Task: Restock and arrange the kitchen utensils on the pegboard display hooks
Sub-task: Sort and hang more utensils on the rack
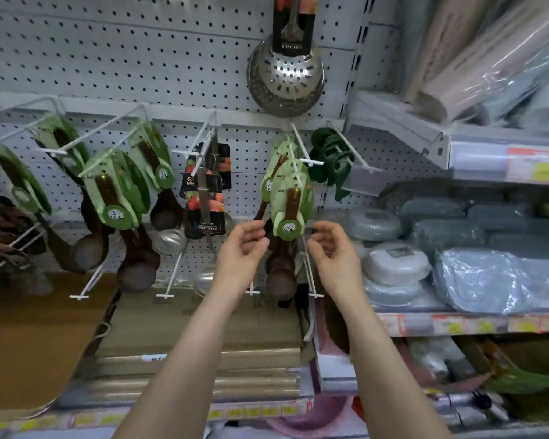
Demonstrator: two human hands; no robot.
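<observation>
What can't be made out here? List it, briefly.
Skimmer handle: head view, cut off by the top edge.
Shelf price tags: head view, blurred.
Green card print: head view, too small.
Whether the left hand touches the ladle: head view, fingers blurred.

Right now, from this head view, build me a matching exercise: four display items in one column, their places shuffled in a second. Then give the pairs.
1 steel skimmer
2 green-carded wooden ladles
3 grey packs
4 wooden board

A on the shelf at right
B between left hand and right hand
C topmost on the pegboard
D lower left

Pairs: 1-C, 2-B, 3-A, 4-D
</observation>
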